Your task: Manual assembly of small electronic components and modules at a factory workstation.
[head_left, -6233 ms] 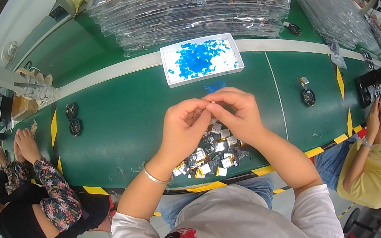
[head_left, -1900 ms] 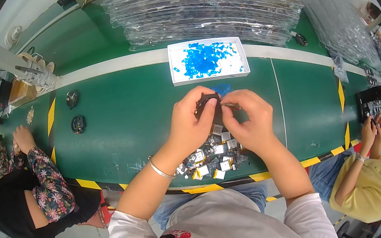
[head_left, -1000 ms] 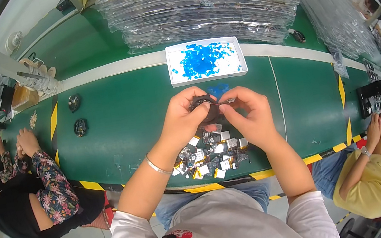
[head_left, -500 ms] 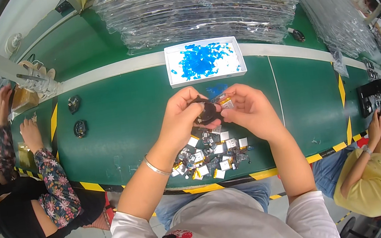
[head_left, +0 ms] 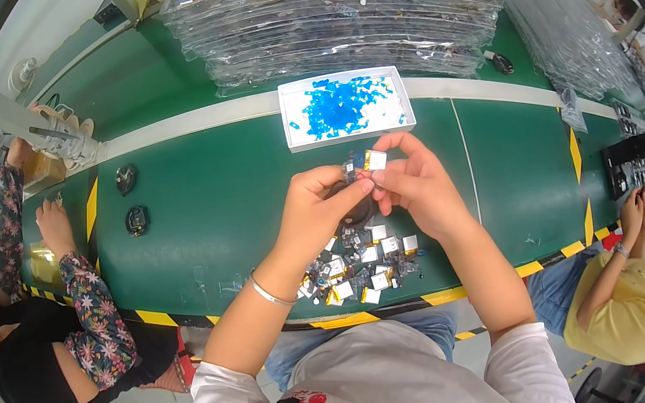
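Observation:
Above the green tabletop, my left hand (head_left: 309, 210) is closed round a black rounded plastic housing (head_left: 359, 213), its thumb laid over the top. My right hand (head_left: 424, 186) meets it fingertip to fingertip and pinches a small white battery (head_left: 376, 160) with a yellow edge. A small dark part (head_left: 350, 169) sticks up beside the battery; its kind is too small to make out. Fingers hide much of the housing. Below the hands, near the table's front edge, lies a pile of loose white batteries (head_left: 343, 290) mixed with small dark electronic parts.
A white box (head_left: 351, 140) of blue pieces stands beyond my hands. Stacked clear plastic trays (head_left: 356, 38) rise behind it. Two black housings (head_left: 137, 221) lie at left. Co-workers sit on both sides: a flowered sleeve (head_left: 96, 319) at left, a yellow shirt (head_left: 623, 315) at right.
The battery has been raised and turned so its white face shows. The black housing has tipped lower in my left hand. The fingertips of both hands have come together.

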Action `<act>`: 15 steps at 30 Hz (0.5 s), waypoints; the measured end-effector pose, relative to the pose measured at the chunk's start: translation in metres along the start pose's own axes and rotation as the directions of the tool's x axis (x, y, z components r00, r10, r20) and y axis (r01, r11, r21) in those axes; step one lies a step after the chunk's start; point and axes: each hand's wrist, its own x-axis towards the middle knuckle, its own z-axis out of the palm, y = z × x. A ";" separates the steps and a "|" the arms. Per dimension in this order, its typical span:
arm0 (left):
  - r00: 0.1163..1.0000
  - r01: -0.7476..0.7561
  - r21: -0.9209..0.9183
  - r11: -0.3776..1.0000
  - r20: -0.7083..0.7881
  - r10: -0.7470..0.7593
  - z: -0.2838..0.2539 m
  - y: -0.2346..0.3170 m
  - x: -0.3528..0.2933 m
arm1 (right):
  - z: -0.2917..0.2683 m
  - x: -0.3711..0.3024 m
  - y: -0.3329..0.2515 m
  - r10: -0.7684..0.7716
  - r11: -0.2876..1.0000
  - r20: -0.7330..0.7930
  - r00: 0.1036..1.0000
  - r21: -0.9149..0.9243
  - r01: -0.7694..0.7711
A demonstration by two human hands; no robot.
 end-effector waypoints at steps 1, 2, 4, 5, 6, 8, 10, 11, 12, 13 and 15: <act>0.999 0.033 -0.052 0.998 0.003 -0.033 0.002 0.002 0.000 | 0.001 0.000 0.001 0.003 0.999 -0.007 1.000 -0.037 -0.003; 0.999 0.033 -0.053 0.998 0.006 -0.033 0.002 0.004 0.000 | 0.002 0.000 0.002 0.006 0.997 -0.014 1.000 -0.073 -0.007; 0.986 0.148 -0.280 0.949 -0.030 -0.163 -0.001 0.009 0.000 | 0.003 0.000 0.012 -0.232 0.930 -0.042 0.972 -0.301 0.209; 0.986 0.148 -0.280 0.949 -0.031 -0.163 -0.002 0.008 0.000 | 0.004 0.000 0.014 -0.456 0.767 -0.011 0.890 -0.512 0.386; 0.986 0.147 -0.312 0.938 -0.032 -0.165 -0.003 0.008 0.001 | 0.005 -0.004 0.012 -0.549 0.652 0.054 0.834 -0.596 0.468; 0.985 0.142 -0.345 0.928 -0.041 -0.166 -0.007 0.003 0.001 | 0.011 -0.003 0.009 -0.658 0.447 0.173 0.733 -0.694 0.564; 0.979 0.176 -0.365 0.914 -0.032 -0.201 -0.009 -0.002 0.002 | 0.014 -0.002 0.011 -0.745 0.178 0.297 0.597 -0.774 0.608; 0.979 0.175 -0.366 0.914 -0.032 -0.200 -0.008 -0.001 0.002 | 0.014 -0.002 0.012 -0.745 0.177 0.298 0.597 -0.774 0.608; 0.974 0.204 -0.378 0.903 -0.016 -0.226 -0.008 0.000 0.001 | 0.012 -0.002 0.013 -0.731 0.202 0.288 0.618 -0.775 0.599; 0.968 0.231 -0.389 0.892 0.000 -0.251 -0.007 0.002 0.001 | 0.011 -0.001 0.013 -0.717 0.226 0.278 0.639 -0.775 0.590; 0.969 0.225 -0.385 0.895 -0.010 -0.248 -0.004 0.003 0.000 | 0.010 -0.001 0.014 -0.711 0.263 0.258 0.654 -0.764 0.588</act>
